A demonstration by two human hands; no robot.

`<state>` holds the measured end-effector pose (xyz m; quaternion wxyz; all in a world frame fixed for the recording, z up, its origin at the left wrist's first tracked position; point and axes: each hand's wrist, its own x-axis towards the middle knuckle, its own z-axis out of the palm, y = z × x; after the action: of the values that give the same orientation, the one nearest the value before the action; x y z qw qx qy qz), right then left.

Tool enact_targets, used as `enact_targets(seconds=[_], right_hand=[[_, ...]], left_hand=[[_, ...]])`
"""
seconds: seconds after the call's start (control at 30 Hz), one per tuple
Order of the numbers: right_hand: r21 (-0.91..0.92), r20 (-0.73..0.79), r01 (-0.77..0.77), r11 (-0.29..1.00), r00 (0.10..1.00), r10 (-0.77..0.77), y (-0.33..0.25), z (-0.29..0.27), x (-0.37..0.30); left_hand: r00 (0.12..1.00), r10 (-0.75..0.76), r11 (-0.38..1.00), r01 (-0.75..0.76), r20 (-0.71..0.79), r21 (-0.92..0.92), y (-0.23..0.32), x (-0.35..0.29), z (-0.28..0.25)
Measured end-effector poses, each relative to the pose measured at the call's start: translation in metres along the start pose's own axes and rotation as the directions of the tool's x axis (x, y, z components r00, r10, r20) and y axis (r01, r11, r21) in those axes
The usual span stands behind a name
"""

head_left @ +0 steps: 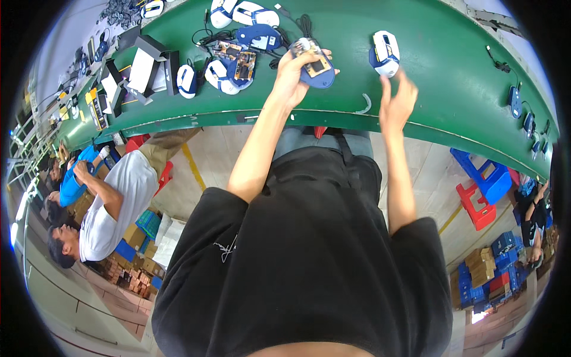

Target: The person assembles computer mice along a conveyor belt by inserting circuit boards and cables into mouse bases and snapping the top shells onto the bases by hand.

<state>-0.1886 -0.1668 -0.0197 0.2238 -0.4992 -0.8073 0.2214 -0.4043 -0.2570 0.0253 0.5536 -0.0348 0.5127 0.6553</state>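
My left hand (289, 81) grips a blue computer mouse base (322, 78) with its circuit board (317, 62) facing up, the thumb lying over the board. A coiled black cable (304, 25) runs behind this base. To the right, a white and blue mouse shell (388, 52) lies on the green bench. My right hand (399, 102) is just at the near end of this shell, thumb and forefinger apart. Whether the fingertips touch the shell is hard to tell.
Several mouse parts and opened mice (244, 64) with tangled cables lie left of my left hand. Beyond them stand black and white boxes (146, 71). A curved pale strip (364, 104) lies near the bench edge. More blue mice (515, 101) lie far right. A person in white (122, 199) sits at left.
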Motion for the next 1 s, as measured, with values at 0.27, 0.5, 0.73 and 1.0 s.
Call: enact_targets(seconds=[0.27,0.5,0.73,1.0], right_hand=[[0.062,0.203,-0.218,0.974,0.958,0.201,-0.013,0.006,-0.048],[0.345,0.118,-0.021,0.938,0.993,-0.021,-0.077,-0.035,-0.014],[0.751,0.407,-0.462,0.471,0.886,0.221,-0.103,-0.055,0.001],[0.505,0.316,-0.416,0.757,0.905,0.286,-0.110,-0.080,-0.002]], left_hand=[[0.992,-0.065,0.965,0.089,0.106,-0.246,0.002,-0.025,-0.002],[0.987,-0.038,0.995,0.052,0.155,-0.089,-0.015,-0.037,0.003],[0.989,0.139,0.971,-0.146,0.047,0.190,-0.022,-0.047,0.024],[0.948,0.112,0.994,-0.107,0.297,-0.031,-0.001,-0.050,0.045]])
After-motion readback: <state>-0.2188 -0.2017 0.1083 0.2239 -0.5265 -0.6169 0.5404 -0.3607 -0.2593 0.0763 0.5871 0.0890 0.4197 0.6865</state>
